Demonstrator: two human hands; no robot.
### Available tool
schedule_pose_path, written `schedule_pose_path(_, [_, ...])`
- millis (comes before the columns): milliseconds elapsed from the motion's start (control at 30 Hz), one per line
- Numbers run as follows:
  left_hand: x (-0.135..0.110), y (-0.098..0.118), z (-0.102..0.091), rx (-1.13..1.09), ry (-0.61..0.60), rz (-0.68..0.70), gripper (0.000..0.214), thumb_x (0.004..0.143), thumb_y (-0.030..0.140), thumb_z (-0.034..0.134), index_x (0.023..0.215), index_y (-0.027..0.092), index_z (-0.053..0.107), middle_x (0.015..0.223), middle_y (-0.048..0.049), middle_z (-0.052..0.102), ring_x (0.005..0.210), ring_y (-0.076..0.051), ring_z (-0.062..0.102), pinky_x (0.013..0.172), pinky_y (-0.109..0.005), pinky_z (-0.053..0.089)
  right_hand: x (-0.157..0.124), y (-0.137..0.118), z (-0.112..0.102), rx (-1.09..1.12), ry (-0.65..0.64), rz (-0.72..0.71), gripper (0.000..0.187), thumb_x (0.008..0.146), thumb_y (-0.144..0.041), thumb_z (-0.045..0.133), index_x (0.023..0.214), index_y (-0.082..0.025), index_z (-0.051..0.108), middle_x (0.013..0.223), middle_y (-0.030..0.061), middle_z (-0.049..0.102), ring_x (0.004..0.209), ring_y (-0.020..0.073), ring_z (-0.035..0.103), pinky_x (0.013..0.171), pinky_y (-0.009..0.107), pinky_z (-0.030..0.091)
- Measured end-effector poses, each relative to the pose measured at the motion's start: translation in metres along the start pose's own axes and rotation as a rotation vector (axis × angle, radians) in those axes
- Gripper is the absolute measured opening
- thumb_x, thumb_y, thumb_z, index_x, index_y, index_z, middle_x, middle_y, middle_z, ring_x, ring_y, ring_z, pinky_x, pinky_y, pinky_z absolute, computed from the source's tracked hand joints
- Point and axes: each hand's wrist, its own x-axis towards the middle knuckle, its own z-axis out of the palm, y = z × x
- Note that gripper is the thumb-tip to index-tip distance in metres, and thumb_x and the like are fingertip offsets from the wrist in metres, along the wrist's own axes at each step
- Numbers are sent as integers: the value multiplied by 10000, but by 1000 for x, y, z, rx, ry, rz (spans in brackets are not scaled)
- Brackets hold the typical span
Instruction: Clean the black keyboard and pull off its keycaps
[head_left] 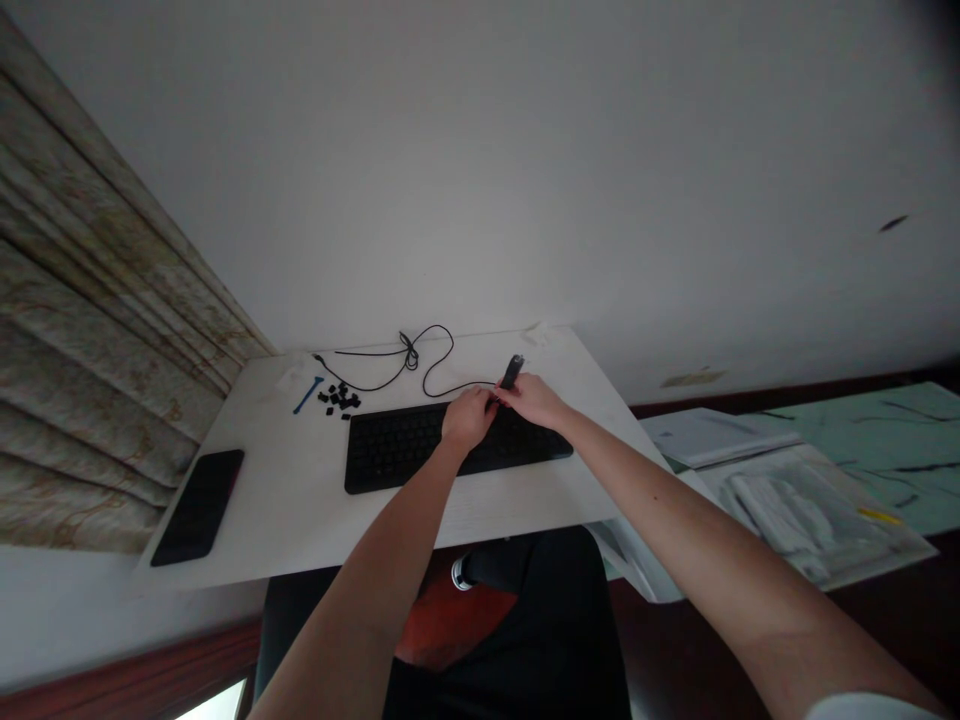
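Observation:
A black keyboard [397,445] lies across the middle of the white table. Above its far edge, my right hand [536,398] is closed around a short black tool with a pale tip [512,370], which points up and away from me. My left hand [469,418] rests over the keyboard, its curled fingers meeting those of my right hand. What those left fingertips pinch is hidden. Several small black keycaps [343,397] lie loose beyond the keyboard's left corner, beside a thin blue tool [307,395].
A black cable [411,352], tied in a bundle, runs along the table's back by the wall. The black phone [199,505] lies near the left edge, close to the curtain [90,300]. Right of the table, a white box [712,437] and plastic-wrapped items [787,510] sit lower down.

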Motion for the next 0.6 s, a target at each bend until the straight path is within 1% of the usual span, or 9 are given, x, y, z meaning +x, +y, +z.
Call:
schedule_pose_path(167, [0, 0, 0, 6, -7, -7, 221, 996, 307, 500, 1065, 198, 679, 1106, -89, 682, 1065, -228, 615, 890, -334, 504, -1, -8, 0, -125, 17, -13, 161, 910, -254, 616, 853, -176, 744, 760, 69, 740, 697, 199, 685, 632, 244, 471])
schedule_pose_path(433, [0, 0, -2, 10, -17, 4, 266, 1007, 351, 482, 1051, 207, 701, 1068, -88, 674, 1062, -226, 611, 893, -326, 500, -2, -9, 5, -149, 52, -36, 134, 899, -243, 635, 853, -183, 745, 804, 76, 760, 746, 218, 706, 683, 262, 491])
schedule_pose_path(600, [0, 0, -1, 17, -15, 4, 273, 1008, 361, 477, 1039, 199, 695, 1068, -91, 678, 1049, -233, 619, 865, -329, 505, -1, -10, 5, -152, 57, -30, 148, 906, -248, 638, 834, -173, 743, 799, 95, 760, 750, 225, 709, 666, 259, 485])
